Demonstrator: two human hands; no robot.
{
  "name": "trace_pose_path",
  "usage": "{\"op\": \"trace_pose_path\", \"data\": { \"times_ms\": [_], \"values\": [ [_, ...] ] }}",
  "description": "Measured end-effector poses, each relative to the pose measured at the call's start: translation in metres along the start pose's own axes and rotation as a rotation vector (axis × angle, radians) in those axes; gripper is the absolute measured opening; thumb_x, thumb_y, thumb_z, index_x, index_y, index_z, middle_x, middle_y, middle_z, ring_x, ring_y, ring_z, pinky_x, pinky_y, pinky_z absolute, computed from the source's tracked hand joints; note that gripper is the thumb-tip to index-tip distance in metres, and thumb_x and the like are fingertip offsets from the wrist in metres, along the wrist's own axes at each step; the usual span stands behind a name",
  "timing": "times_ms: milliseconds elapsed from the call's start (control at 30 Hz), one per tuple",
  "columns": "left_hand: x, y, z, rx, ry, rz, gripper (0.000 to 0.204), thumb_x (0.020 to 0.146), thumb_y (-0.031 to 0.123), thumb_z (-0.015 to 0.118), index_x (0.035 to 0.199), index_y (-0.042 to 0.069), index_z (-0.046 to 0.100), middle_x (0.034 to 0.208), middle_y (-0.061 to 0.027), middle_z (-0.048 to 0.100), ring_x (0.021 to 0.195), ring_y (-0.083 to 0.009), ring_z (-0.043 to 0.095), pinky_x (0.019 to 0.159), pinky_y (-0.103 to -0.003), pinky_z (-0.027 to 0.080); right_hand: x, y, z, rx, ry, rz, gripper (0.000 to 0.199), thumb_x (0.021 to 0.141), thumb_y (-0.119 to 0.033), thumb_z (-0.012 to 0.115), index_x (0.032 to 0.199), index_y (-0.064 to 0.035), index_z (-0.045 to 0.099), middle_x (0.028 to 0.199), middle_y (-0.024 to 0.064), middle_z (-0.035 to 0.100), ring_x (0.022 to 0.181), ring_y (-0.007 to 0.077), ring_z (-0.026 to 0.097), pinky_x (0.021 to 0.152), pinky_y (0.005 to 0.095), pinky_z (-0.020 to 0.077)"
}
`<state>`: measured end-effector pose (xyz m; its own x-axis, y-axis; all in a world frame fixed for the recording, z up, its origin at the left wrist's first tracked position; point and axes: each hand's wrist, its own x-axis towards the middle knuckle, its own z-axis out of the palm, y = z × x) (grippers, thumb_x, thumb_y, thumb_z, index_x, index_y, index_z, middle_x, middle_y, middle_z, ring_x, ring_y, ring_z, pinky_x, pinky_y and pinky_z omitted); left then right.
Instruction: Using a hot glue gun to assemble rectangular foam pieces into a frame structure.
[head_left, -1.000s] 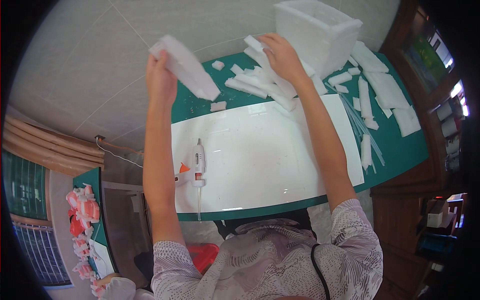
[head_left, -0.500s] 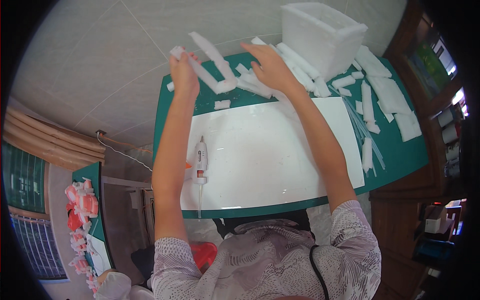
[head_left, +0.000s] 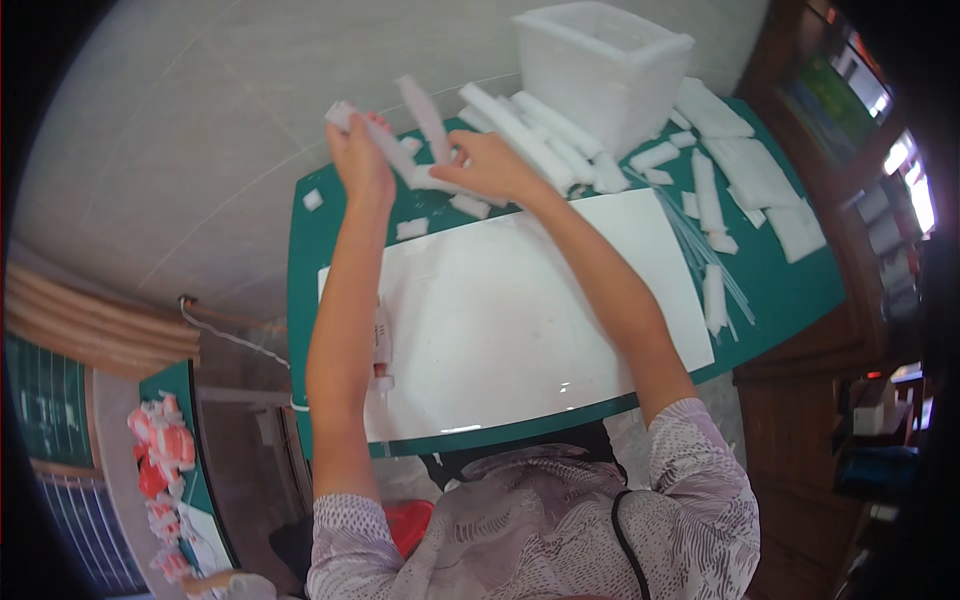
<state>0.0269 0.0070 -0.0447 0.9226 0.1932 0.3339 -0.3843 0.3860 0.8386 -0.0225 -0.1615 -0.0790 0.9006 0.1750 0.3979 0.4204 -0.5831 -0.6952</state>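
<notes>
Foam piece (head_left: pixel 385 145), one, white, slender, apparently two lengths meeting in a V: raised over the far left part of the green tabletop (head_left: pixel 775 295), one arm slanting down from the left hand, the other standing up near the right. Left hand (head_left: pixel 362 168): closed around the slanting arm near its upper end, a grip that seems to leave the bend free for the other hand. Right hand (head_left: pixel 488 168): fingers partly curled beside the bend, perhaps to steady it; blur prevents telling whether they grip. White board (head_left: pixel 520 320), one, lying in front, probably as a clean working surface. Glue gun (head_left: pixel 382 340), one, on the board's left side, partly hidden by the left forearm; presumably kept within reach. Foam box (head_left: pixel 565 85), one, open-topped, at the back, likely there to spare room in front. Foam strips (head_left: pixel 520 135), several, heaped beside the box. Flat foam slabs (head_left: pixel 765 172), along the right edge. Clear thin sticks (head_left: pixel 705 255), a loose bundle beside the board. Foam scrap (head_left: pixel 412 229), one, just beyond the board.
</notes>
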Motion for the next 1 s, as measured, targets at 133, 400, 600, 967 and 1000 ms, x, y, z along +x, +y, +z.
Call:
{"op": "trace_pose_path", "data": {
  "times_ms": [133,400,600,967,1000],
  "values": [
    [-0.011,0.002,-0.003,0.378,-0.143,0.009,0.048,0.098,0.028,0.055,0.136,0.004,0.038,0.114,-0.0128,0.056,0.101,-0.0197,0.057,0.085,-0.035,0.047,0.003,-0.001,-0.001,0.092,0.074,-0.001,0.038,0.077,-0.033,0.071,0.096,-0.0009,0.064,0.081,0.0137,0.068,0.074,0.0253,0.067,0.065,0.0355,0.0517],
    [-0.033,0.000,0.002,0.639,-0.429,-0.344,0.027,0.097,0.027,0.059,0.108,0.003,0.058,0.086,-0.0064,0.062,0.067,-0.0110,0.057,0.059,-0.024,0.043,0.001,-0.016,-0.015,0.382,0.160,0.091,0.032,0.077,-0.020,0.070,0.098,0.0027,0.062,0.081,0.0118,0.068,0.064,0.0154,0.066,0.058,0.0286,0.0551],
    [-0.034,-0.001,0.005,0.398,-0.384,-0.306,0.020,0.098,0.021,0.056,0.105,0.002,0.053,0.078,-0.0059,0.060,0.057,-0.0100,0.052,0.052,-0.023,0.042,0.002,-0.015,-0.018,0.521,0.052,0.220,0.031,0.080,-0.021,0.066,0.094,0.0071,0.066,0.074,0.0118,0.069,0.063,0.0161,0.068,0.059,0.0273,0.0568],
    [-0.031,0.006,-0.001,0.290,-0.459,-0.359,0.022,0.097,0.020,0.058,0.103,0.000,0.051,0.079,-0.0093,0.061,0.059,-0.0121,0.055,0.052,-0.024,0.043,0.002,-0.013,-0.020,0.686,-0.061,0.239,0.026,0.085,-0.018,0.067,0.095,0.0063,0.066,0.081,0.0109,0.069,0.070,0.0139,0.067,0.064,0.0253,0.0565],
    [-0.030,0.007,-0.002,0.253,-0.493,-0.383,0.022,0.097,0.020,0.058,0.102,0.001,0.051,0.079,-0.0091,0.061,0.059,-0.0122,0.055,0.053,-0.024,0.043,0.002,-0.012,-0.020,0.686,-0.061,0.237,0.026,0.085,-0.018,0.067,0.095,0.0063,0.066,0.081,0.0109,0.069,0.070,0.0139,0.067,0.064,0.0253,0.0565]
  ]
}}
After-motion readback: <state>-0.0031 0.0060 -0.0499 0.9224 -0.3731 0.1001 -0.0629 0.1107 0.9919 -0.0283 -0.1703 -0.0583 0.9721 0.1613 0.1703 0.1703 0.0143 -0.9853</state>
